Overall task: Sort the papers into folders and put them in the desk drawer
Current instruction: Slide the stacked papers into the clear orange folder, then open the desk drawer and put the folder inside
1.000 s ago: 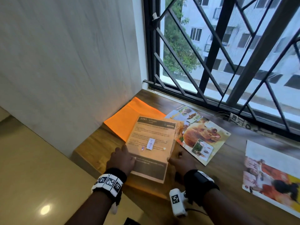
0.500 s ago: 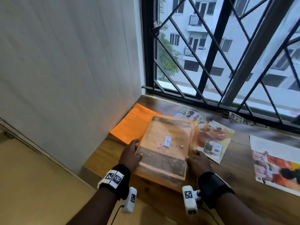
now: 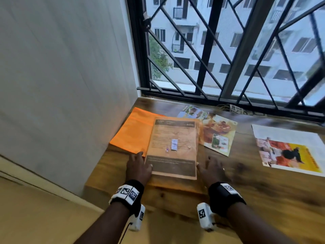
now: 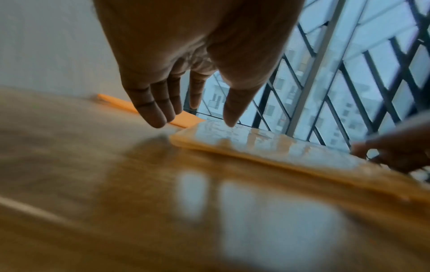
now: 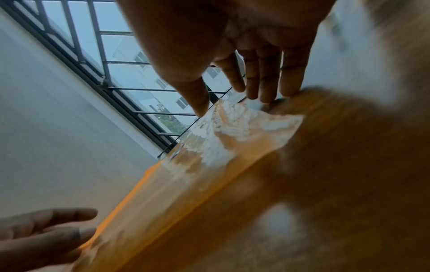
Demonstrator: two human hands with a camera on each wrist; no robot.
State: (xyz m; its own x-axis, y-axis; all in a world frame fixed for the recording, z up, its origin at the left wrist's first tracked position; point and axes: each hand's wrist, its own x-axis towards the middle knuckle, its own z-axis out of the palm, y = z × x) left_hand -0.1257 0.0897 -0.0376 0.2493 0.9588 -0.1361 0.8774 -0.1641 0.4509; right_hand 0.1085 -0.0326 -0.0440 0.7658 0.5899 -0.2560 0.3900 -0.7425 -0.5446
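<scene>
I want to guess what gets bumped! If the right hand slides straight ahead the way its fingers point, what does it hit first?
Probably the colourful food flyer. The right hand lies open on the wooden desk beside the clear orange folder, fingers aimed toward the window. Bare wood comes first, then the flyer's near edge.

wrists: black straps [image 3: 131,190], white tag blocks | right finger: ring, maybe [image 3: 223,169] | forearms bare

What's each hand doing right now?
Left hand: open, fingers straight, beside the translucent orange folder.
Right hand: open, fingers straight, at the folder's right edge.
</scene>
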